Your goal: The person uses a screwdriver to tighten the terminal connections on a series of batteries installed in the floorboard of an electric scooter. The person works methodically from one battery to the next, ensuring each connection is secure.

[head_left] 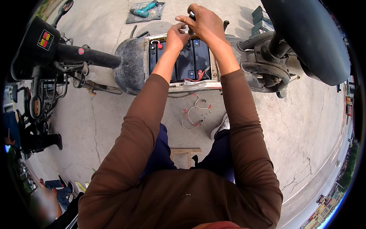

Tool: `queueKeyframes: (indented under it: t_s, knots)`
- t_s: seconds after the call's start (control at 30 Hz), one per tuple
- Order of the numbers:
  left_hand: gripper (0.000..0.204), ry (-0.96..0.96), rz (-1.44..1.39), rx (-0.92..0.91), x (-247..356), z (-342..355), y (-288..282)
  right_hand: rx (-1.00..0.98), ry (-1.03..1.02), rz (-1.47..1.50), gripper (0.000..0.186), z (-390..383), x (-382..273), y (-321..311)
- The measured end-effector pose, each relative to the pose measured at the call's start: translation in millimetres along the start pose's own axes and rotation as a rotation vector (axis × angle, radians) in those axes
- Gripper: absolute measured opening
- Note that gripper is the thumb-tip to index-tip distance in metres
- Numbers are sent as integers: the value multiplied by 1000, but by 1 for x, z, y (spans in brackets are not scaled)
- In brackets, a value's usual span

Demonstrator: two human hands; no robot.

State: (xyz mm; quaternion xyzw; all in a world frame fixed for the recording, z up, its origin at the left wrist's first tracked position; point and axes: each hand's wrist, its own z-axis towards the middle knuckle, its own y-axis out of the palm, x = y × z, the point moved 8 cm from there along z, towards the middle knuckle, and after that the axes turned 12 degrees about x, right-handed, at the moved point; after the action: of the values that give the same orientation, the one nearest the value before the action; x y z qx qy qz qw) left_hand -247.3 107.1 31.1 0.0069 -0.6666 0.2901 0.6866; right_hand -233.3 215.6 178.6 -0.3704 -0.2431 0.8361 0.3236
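Above the open battery bay of an electric scooter (131, 65), my right hand (207, 26) is closed around an upright screwdriver (192, 16) with a dark, silver-topped handle. Its thumb points left. The tool's lower end is over the middle of several black batteries (185, 63). Just left of the tool, my left hand (177, 38) has its fingers bent together in a pinch. What they hold, if anything, is hidden. A red-capped lead (159, 45) sits at the bay's far left corner, and a red cable (199, 76) at its near right.
Loose wires (197, 105) and small bits lie on the concrete before the scooter. A teal cordless drill (143, 10) rests on a sheet beyond it. More batteries (262, 21) stand behind right. The raised seat (310, 38) is at right, the handlebar column (87, 55) at left. People sit at lower left.
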Motion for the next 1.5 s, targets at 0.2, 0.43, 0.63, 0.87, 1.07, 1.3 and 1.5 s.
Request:
queueKeyframes:
  t_s: [0.2, 0.43, 0.63, 0.87, 1.07, 1.3, 1.5]
  knots:
    - [43, 78, -302, -152, 16, 3, 3, 110, 9, -169, 56, 1, 7, 3]
    - [38, 59, -268, -121, 14, 4, -2, 28, -49, -15, 41, -2, -3, 4]
    - [32, 140, -387, -106, 32, -4, -7, -115, -90, 67, 37, -2, 8, 6]
    - [32, 228, 6, -11, 49, -9, -13, 35, 49, -167, 38, 2, -9, -12]
    - [30, 285, -368, -101, 48, -7, -9, -65, -84, 147, 30, -1, -6, -2]
    - [37, 346, -10, 28, 46, -8, -13, -87, 143, -186, 39, 5, -9, -10]
    - [29, 237, -396, -93, 42, -3, -14, -28, -124, 101, 36, 4, -16, -8]
